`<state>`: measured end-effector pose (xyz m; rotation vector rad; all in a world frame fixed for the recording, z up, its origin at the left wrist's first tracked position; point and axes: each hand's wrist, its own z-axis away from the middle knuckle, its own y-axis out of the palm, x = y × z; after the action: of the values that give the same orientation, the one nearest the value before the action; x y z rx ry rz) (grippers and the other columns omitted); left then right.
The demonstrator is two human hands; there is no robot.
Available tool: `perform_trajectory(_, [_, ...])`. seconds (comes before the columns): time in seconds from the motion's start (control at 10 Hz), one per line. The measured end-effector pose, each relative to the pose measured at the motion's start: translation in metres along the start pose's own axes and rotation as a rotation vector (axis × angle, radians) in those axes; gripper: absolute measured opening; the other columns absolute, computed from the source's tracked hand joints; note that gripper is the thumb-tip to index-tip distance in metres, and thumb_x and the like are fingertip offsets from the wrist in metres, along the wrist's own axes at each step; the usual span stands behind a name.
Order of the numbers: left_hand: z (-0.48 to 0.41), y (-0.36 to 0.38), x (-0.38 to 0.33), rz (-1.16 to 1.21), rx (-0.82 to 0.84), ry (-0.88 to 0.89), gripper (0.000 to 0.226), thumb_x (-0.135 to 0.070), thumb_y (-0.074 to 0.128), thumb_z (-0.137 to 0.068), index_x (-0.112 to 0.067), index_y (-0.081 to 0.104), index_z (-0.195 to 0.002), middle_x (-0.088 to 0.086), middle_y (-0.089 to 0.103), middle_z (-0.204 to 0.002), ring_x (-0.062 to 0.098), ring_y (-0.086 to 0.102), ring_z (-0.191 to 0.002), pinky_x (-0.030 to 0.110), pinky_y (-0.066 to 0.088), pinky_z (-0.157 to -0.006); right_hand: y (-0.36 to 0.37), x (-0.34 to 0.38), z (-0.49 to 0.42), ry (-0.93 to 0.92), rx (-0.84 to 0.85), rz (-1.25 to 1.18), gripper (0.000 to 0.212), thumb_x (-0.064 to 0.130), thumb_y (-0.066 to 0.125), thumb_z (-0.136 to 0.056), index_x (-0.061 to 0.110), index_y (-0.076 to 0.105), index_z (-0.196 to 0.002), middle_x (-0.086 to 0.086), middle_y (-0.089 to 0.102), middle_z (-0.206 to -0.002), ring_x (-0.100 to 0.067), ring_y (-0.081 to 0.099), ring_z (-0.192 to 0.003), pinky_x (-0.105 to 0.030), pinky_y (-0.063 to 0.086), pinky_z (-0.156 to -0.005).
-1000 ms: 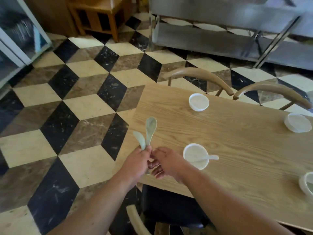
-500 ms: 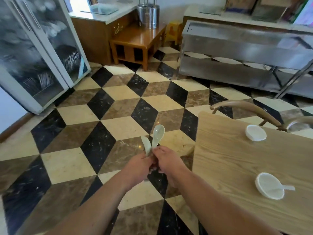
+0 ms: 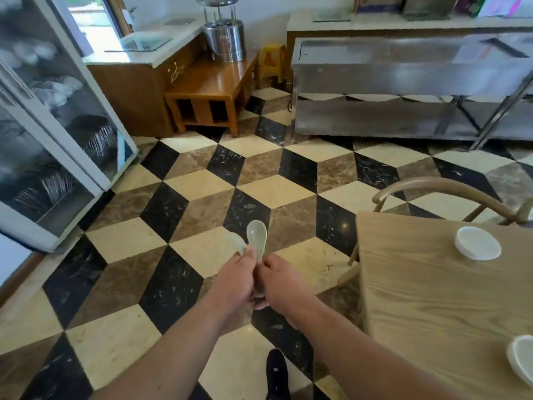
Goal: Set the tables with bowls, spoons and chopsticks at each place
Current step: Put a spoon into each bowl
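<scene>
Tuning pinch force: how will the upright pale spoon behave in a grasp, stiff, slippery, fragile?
Likely rigid: the spoon stands straight above the left hand and right hand with no sag. Its glossy surface suggests a slick, ceramic-like glaze, so it may slip and could chip on the tiled floor. Probably light: held only by its handle.

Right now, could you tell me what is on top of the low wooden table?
A steel drum stands on the low table; thin rods rise from its top. Its walls hide whatever is inside.
</scene>
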<state>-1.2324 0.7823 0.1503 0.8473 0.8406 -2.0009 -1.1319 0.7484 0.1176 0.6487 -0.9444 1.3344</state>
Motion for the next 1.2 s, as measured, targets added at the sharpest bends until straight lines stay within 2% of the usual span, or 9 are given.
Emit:
perform_trajectory(0.1, [-0.071, -0.002, -0.029, -0.019, -0.024, 0.092, 0.044, -0.041, 0.032, -0.116, -0.011, 0.062, -0.127, 0.002, 0.067, -0.094, -0.002, 0.069, -0.057, 0.012, 0.052, -0.046, -0.014, 0.026, -0.056, -0.053, -0.018, 0.031, 0.019, 0.036, 0.049, -0.112, 0.030, 0.067, -0.108, -0.002, 0.077, -0.093, -0.017, 0.074, -0.079, -0.034, 0.064, -0.069])
perform_trajectory(0.2, [-0.133, -0.010, -0.068, -0.112, -0.004, 0.059, 0.050, -0.052, 0.033, -0.113, -0.019, 0.064, -0.134, 0.001, 0.073, -0.111, 0.017, 0.071, -0.103, 0.039, 0.060, -0.099, -0.035, 0.060, -0.111, -0.022, -0.034, -0.037, 0.019, 0.032, 0.046, -0.113, 0.027, 0.064, -0.107, -0.003, 0.072, -0.090, -0.013, 0.065, -0.070, -0.028, 0.053, -0.057])
perform_trajectory(0.3, [-0.184, -0.017, -0.120, -0.162, 0.036, 0.046, 0.067, -0.073, 0.036, -0.100, -0.024, 0.066, -0.136, 0.003, 0.075, -0.121, 0.024, 0.069, -0.117, 0.051, 0.052, -0.110, -0.056, 0.096, -0.163, 0.031, -0.064, -0.192, 0.026, 0.023, 0.040, -0.115, 0.022, 0.062, -0.128, -0.009, 0.073, -0.104, -0.018, 0.067, -0.083, -0.037, 0.056, -0.072])
perform_trajectory(0.4, [-0.231, -0.014, -0.173, -0.136, 0.097, 0.082, 0.065, -0.073, 0.040, -0.097, -0.025, 0.070, -0.131, 0.002, 0.077, -0.120, 0.023, 0.072, -0.115, 0.052, 0.056, -0.107, -0.086, 0.104, -0.207, -0.089, -0.109, 0.171, 0.043, 0.041, 0.028, -0.116, 0.044, 0.033, -0.159, 0.030, 0.068, -0.109, -0.007, 0.034, -0.154, -0.008, 0.020, -0.119])
perform_trajectory(0.5, [-0.270, -0.001, -0.229, -0.169, 0.170, 0.134, 0.052, -0.062, 0.040, -0.108, -0.026, 0.070, -0.130, 0.002, 0.076, -0.123, 0.022, 0.072, -0.116, 0.051, 0.057, -0.106, -0.122, 0.147, -0.257, -0.032, -0.095, -0.538, 0.058, 0.059, 0.025, -0.111, 0.029, 0.056, -0.150, 0.007, 0.069, -0.092, 0.017, 0.059, -0.083, -0.009, 0.047, -0.071])
perform_trajectory(0.6, [-0.315, 0.016, -0.276, -0.199, 0.289, 0.165, 0.048, -0.066, 0.046, -0.104, -0.031, 0.076, -0.118, 0.000, 0.077, -0.123, 0.022, 0.071, -0.120, 0.050, 0.053, -0.111, -0.165, 0.172, -0.287, -0.058, -0.226, -0.377, 0.046, 0.044, 0.042, -0.111, 0.009, 0.065, -0.128, 0.000, 0.064, -0.078, 0.008, 0.051, -0.046, -0.018, 0.041, -0.049])
perform_trajectory(0.7, [-0.362, 0.036, -0.320, -0.174, 0.421, 0.205, 0.049, -0.064, 0.056, -0.102, -0.023, 0.076, -0.122, 0.010, 0.080, -0.119, 0.033, 0.076, -0.113, 0.057, 0.058, -0.105, -0.205, 0.193, -0.324, -0.050, -0.320, -0.446, 0.035, 0.050, 0.046, -0.109, 0.025, 0.066, -0.095, 0.010, 0.056, -0.065, -0.004, 0.049, -0.046, -0.026, 0.038, -0.050])
perform_trajectory(0.9, [-0.457, 0.087, -0.395, -0.164, 0.766, 0.277, 0.079, -0.074, 0.066, -0.079, -0.009, 0.074, -0.124, 0.018, 0.080, -0.113, 0.034, 0.078, -0.105, 0.053, 0.060, -0.101, -0.292, 0.235, -0.375, 0.161, -0.401, -0.702, 0.066, 0.068, 0.041, -0.105, 0.019, 0.057, -0.066, -0.002, 0.042, -0.058, -0.015, 0.033, -0.047, -0.030, 0.026, -0.047])
perform_trajectory(1.2, [-0.522, 0.220, -0.496, -0.408, 1.042, 0.332, 0.054, -0.057, 0.045, -0.109, -0.014, 0.077, -0.114, 0.013, 0.083, -0.101, 0.030, 0.080, -0.097, 0.045, 0.065, -0.090, -0.410, 0.243, -0.416, 0.174, -0.768, -0.858, 0.077, 0.091, 0.041, -0.085, 0.018, 0.060, -0.067, -0.002, 0.052, -0.055, -0.017, 0.048, -0.045, -0.031, 0.039, -0.050])
